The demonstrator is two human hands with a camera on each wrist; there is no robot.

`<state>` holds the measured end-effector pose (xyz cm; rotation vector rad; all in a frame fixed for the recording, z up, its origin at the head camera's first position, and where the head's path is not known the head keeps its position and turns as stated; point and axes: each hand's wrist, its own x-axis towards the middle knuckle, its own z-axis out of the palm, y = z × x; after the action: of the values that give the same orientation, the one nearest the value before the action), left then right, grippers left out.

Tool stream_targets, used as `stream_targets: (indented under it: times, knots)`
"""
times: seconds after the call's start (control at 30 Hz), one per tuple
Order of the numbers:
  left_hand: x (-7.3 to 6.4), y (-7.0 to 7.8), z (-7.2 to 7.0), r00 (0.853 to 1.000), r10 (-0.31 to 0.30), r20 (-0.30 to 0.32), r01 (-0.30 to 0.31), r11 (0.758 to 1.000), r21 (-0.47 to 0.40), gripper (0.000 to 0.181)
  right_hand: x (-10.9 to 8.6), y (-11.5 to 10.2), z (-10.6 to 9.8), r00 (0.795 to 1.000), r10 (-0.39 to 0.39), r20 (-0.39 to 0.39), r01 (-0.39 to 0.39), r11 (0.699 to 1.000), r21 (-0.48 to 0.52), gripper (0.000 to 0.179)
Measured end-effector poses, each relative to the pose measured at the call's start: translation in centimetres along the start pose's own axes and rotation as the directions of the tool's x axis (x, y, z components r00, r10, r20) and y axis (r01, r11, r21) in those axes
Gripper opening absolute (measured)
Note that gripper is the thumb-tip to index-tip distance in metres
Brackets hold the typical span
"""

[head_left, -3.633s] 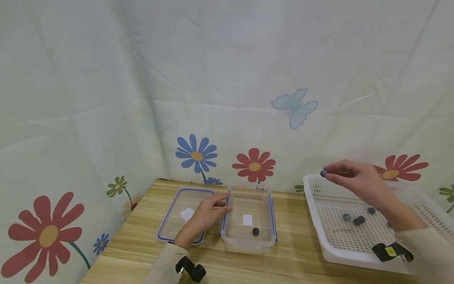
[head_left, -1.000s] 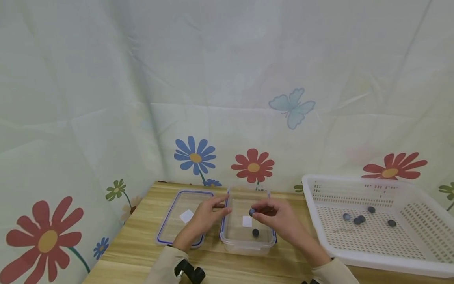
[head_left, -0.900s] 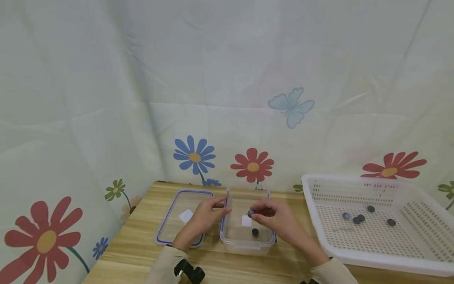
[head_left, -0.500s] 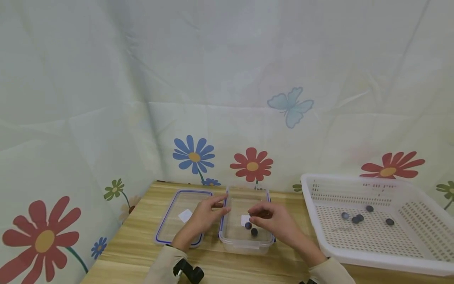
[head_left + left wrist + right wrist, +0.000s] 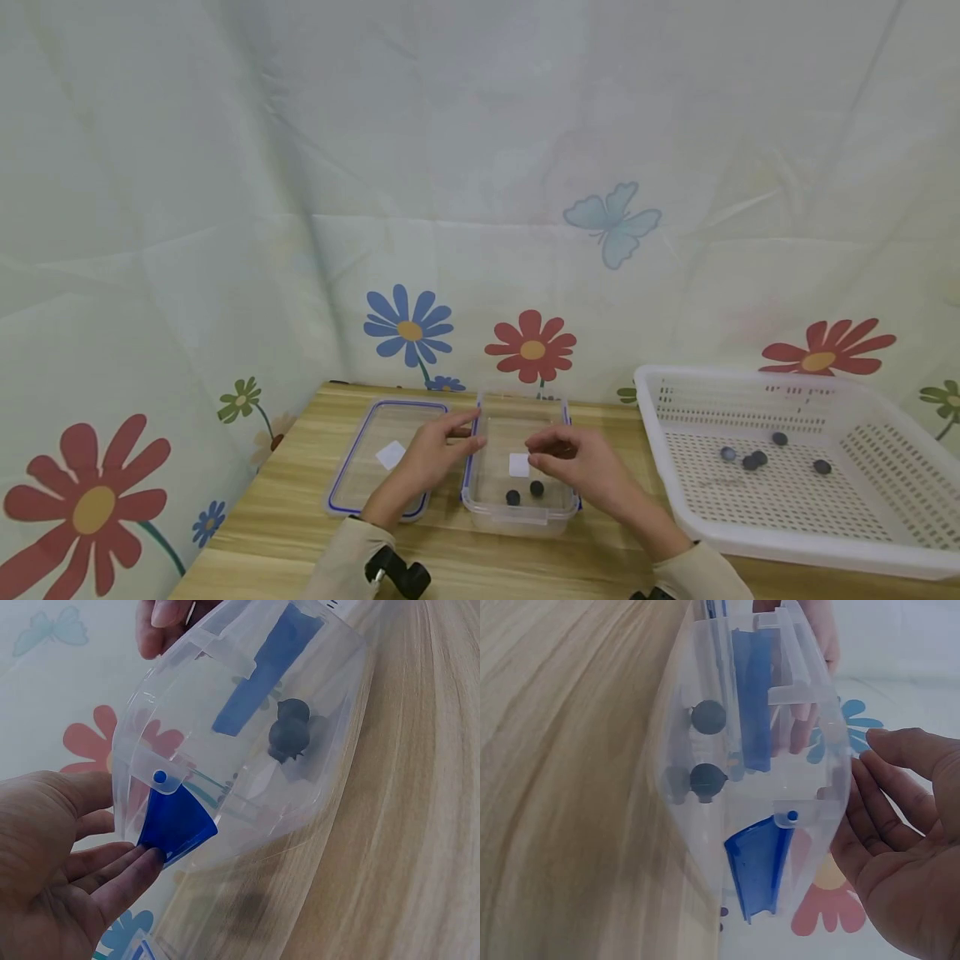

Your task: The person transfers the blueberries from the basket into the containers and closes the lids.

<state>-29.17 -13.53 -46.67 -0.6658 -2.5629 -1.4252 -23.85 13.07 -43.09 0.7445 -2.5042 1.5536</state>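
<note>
Two blueberries lie at the near end of a clear plastic box with blue side latches. My left hand rests at the box's left side; in the left wrist view its fingertips touch the blue latch. Over the box's right half hovers my right hand, thumb and index finger close together with no berry visible between them. In the right wrist view, that hand is beside the box wall, its fingers loosely bent.
A clear lid with a blue seal lies left of the box, partly under my left forearm. To the right stands a white perforated basket holding several blueberries. A flowered cloth hangs behind the wooden table.
My right hand brought a blueberry from the basket over to the box and let it go. That berry dropped and rolled toward the near end. My left hand stayed at the box's side.
</note>
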Motion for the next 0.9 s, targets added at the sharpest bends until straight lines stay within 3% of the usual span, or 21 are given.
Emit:
stream_targets:
  times: [0.4,0.63,0.9]
  knots:
    - [0.1,-0.3,0.1,1.000,0.017,0.005,-0.017,1.000,0.000,0.051,-0.6,-2.6,-1.7,0.997,0.034,-0.065,-0.035,0.999,-0.015,0.021]
    - [0.2,-0.2,0.1,1.000,0.016,0.007,-0.016,1.000,0.002,0.050,-1.2,-4.9,-3.7,0.998,-0.015,-0.055,0.014,1.000,-0.019,0.022]
    - [0.3,-0.2,0.0,1.000,0.017,0.004,-0.017,1.000,0.015,0.050,-1.0,-7.3,-6.5,0.994,-0.090,-0.063,0.081,0.988,-0.131,0.020]
